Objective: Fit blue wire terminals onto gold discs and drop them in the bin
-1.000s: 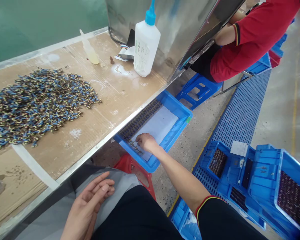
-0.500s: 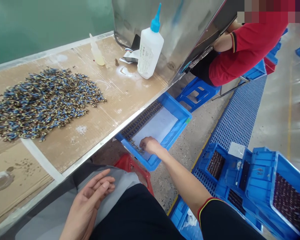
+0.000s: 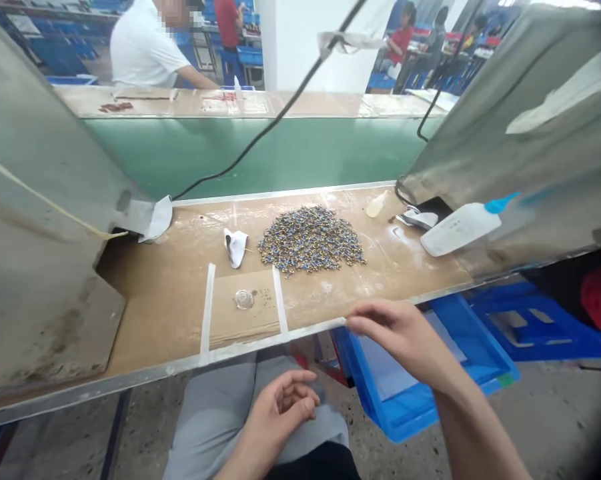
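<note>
My right hand (image 3: pixel 397 337) hovers at the front edge of the cardboard-covered bench (image 3: pixel 170 300), above the blue tray (image 3: pixel 430 393). Its fingers are held together and point left, and I see nothing in them. My left hand (image 3: pixel 280 407) rests palm up over my lap, with the fingers loosely curled and holding nothing. A heap of small blue and brass parts (image 3: pixel 310 240) lies on the bench, beyond my right hand.
A white squeeze bottle with a blue tip (image 3: pixel 460 227) lies by a metal housing (image 3: pixel 520 133) on the right. Another metal housing (image 3: pixel 30 233) fills the left. A white rag (image 3: pixel 236 245) and a small clear dish (image 3: pixel 244 299) sit on the bench. People work behind the green partition.
My right hand has left the blue tray and risen to the bench edge. The view has swung up and left to face the bench. My left hand has curled slightly.
</note>
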